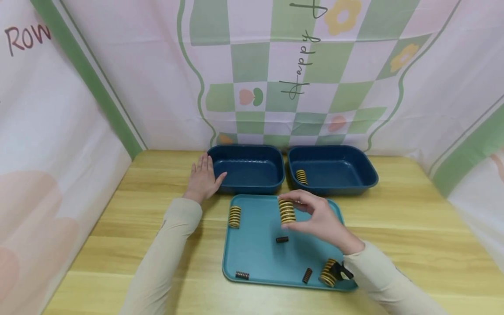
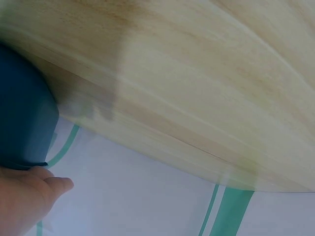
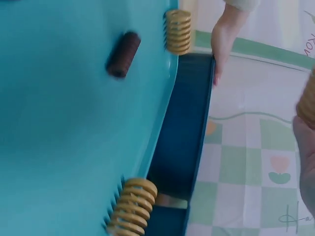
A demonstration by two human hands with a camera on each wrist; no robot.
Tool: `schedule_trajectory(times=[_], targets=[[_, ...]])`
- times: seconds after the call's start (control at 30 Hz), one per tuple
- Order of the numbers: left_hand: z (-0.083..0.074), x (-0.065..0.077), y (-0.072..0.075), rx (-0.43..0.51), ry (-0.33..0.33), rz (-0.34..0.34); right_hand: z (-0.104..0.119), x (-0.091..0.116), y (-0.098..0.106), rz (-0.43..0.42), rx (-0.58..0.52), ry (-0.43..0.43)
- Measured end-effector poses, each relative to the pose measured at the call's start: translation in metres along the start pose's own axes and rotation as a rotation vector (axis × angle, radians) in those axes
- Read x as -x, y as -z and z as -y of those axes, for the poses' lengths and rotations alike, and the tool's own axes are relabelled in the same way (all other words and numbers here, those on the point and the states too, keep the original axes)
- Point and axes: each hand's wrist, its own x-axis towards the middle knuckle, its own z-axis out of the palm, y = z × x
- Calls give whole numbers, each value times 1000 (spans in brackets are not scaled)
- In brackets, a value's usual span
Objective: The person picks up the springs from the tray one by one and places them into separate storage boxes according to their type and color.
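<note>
- Across the head view's top, cloth (image 1: 250,61) reads "Happy", upper left "ROW"; centre, the right hand (image 1: 320,216) pinches a gold spring (image 1: 287,211) above a teal tray (image 1: 256,253) carrying more springs (image 1: 234,217); the right bin (image 1: 338,191) contains another spring (image 1: 301,177).
- Lower left, left wrist view: the left hand (image 2: 27,200), fingers extended, touches the left bin (image 2: 24,113).
- Right edge, right wrist view: the gripped spring, cropped.

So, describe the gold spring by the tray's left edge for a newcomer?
On the wooden table, find the teal tray in front of the two navy bins. Near its left edge, toward the far corner, sits the gold spring. Unlike the small dark spring at the near-left corner, it is thick and gold, the only such one on that side.
</note>
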Motion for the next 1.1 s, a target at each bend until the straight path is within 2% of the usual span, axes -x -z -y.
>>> schedule_trajectory(times=[0.23,0.37,0.67,0.83,1.1], targets=[[0,0,0,0,3,4,4,-1,2,-78,-355,37],[0,0,1,5,3,9,4,-1,6,-97,-456,39],[-1,0,2,-1,9,21,2,-2,8,-100,-470,22],[0,-1,1,-6,8,18,-1,-6,10,-89,-460,42],[2,-2,-2,-22,13,14,-9,-9,22,-58,-418,41]])
